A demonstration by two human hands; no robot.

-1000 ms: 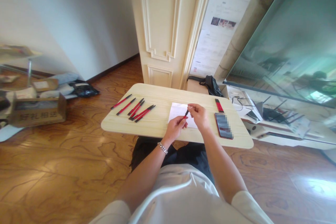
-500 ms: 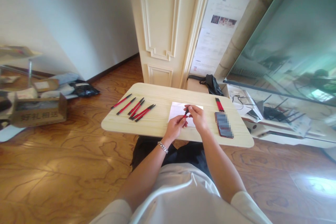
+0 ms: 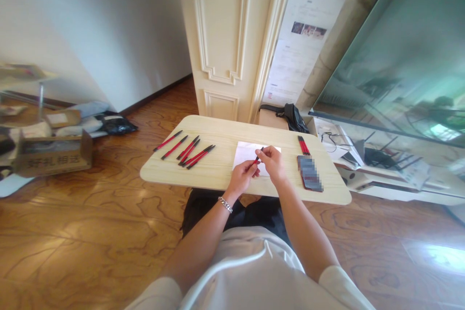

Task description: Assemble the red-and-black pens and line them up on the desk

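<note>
While the left hand (image 3: 244,176) clamps a red-black pen (image 3: 256,160) over the white paper (image 3: 241,152), the right hand (image 3: 273,162) pinches its black end. Bare tabletop (image 3: 222,163) opens between the paper and the loose pens (image 3: 199,157) at left; at right, the smartphone (image 3: 309,174) lies near the front edge. Unlike half a second ago, a dark tip shows above the right fingers.

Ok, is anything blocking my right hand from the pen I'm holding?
Nothing visible: your right hand is at the black end of the pen, while your left hand grips its red part.
</note>
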